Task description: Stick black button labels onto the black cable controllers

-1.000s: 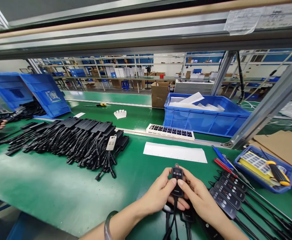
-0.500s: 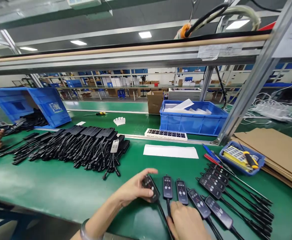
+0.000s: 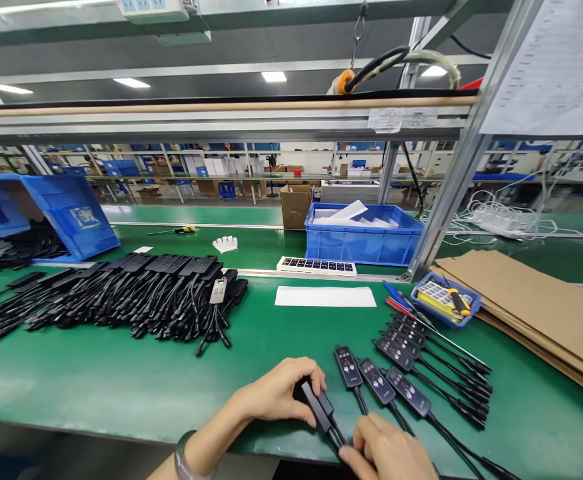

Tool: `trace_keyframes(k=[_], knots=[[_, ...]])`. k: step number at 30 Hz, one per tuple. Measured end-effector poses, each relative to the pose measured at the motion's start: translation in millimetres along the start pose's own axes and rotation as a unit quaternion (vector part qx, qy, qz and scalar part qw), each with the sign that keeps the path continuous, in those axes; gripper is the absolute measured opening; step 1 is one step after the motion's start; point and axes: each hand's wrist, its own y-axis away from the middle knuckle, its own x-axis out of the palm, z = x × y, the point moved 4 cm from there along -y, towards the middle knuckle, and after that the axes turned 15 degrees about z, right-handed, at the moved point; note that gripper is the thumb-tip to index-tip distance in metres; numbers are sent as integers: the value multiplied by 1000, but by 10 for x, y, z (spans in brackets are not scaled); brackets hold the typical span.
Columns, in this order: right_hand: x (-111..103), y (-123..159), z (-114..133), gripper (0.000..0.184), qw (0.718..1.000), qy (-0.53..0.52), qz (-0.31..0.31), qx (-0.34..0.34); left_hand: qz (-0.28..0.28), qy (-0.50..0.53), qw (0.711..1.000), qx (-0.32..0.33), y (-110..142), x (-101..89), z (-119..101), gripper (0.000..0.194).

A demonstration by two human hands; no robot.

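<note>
My left hand [image 3: 291, 393] is closed around a pair of black controllers [image 3: 317, 408] held side by side on edge, low over the front of the green table. Their cables run down to my right hand [image 3: 386, 450], whose thumb and fingers pinch them. Just to the right, a black controller [image 3: 348, 367] with button icons lies face up. Beside it rest a second controller [image 3: 377, 382] and a third controller [image 3: 408, 392], their cables trailing toward the front edge. Farther right, several more controllers [image 3: 395, 352] lie in an overlapping row.
A big pile of black cabled parts [image 3: 171, 287] covers the left, before a tipped blue crate [image 3: 74, 217]. A white paper strip [image 3: 325, 297] lies mid-table. Behind stands a blue bin [image 3: 364, 241]. At right are a small blue tray [image 3: 438, 308] and cardboard sheets [image 3: 531, 293].
A second controller has been picked up from the table and now lies against the first in my left hand. My right hand has shifted right, holding their cables. The view has turned right.
</note>
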Motion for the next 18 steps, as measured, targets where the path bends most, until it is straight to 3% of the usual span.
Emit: trace_keyframes(k=[5,11,15,18], knots=[[-11,-47,-145,11,992,64,-43,100,17,-64,998,-8,-114,-8,-19,47],[-68,58,-127,11,999,-8,-16,28,74,-47,995,37,-295,-37,-28,50],[-75,238,-392,13,989,59,-64,123,70,-68,995,24,-381,-21,-5,61],[-28,294,-514,13,981,79,-63,165,86,-94,991,41,-480,27,-10,63]])
